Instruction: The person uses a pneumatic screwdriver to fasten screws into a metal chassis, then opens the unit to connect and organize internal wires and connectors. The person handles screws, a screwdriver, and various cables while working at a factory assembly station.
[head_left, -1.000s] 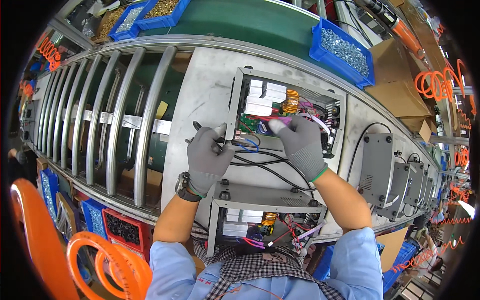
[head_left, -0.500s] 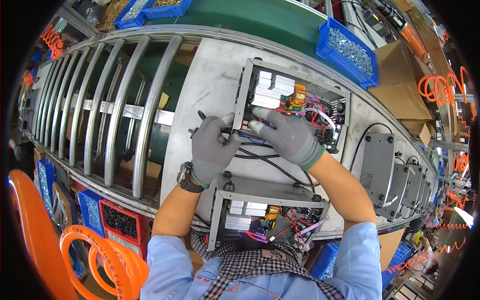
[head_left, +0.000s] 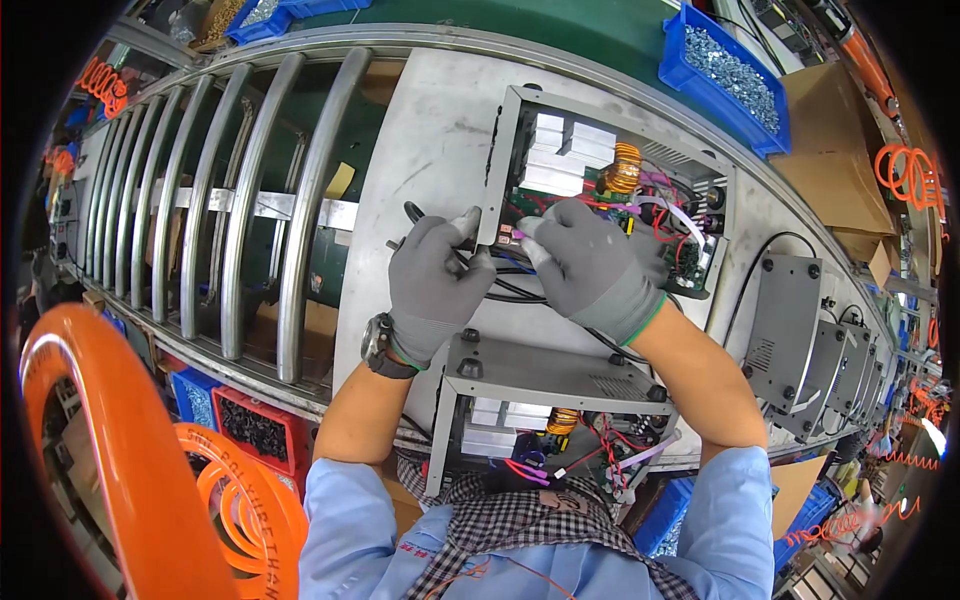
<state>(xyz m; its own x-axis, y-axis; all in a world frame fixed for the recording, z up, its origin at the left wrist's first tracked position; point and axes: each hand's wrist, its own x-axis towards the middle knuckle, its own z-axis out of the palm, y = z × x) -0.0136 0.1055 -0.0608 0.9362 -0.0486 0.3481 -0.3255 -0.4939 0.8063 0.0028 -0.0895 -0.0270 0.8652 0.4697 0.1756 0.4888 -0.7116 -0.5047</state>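
Note:
An open grey metal case (head_left: pixel 487 175) stands on the bench, its circuit board, silver heat sinks (head_left: pixel 556 160) and copper coil (head_left: pixel 624 168) exposed. At its near left corner my gloved left hand (head_left: pixel 437 270) is closed around a black cable (head_left: pixel 412 211), fingertips against the side panel. My gloved right hand (head_left: pixel 592 262) reaches over the near edge, thumb and fingers pinched at a small purple-sleeved wire end (head_left: pixel 517 234); the fingertips partly hide it. Black cable loops (head_left: pixel 515 294) lie below both hands. Nearest my body sits a second open grey case (head_left: pixel 550 375) with loose wires.
Metal rollers (head_left: pixel 325 200) run to the left. More grey cases (head_left: pixel 785 335) line the bench at right. Blue bins of metal parts (head_left: pixel 725 75) stand at the far side, a red bin (head_left: pixel 262 430) at lower left. An orange coiled hose (head_left: pixel 110 430) looms at the left front.
The whole scene has shifted slightly right and up in the picture. My right hand's fingers have drawn together at the case's near left corner, where a purple wire end now shows.

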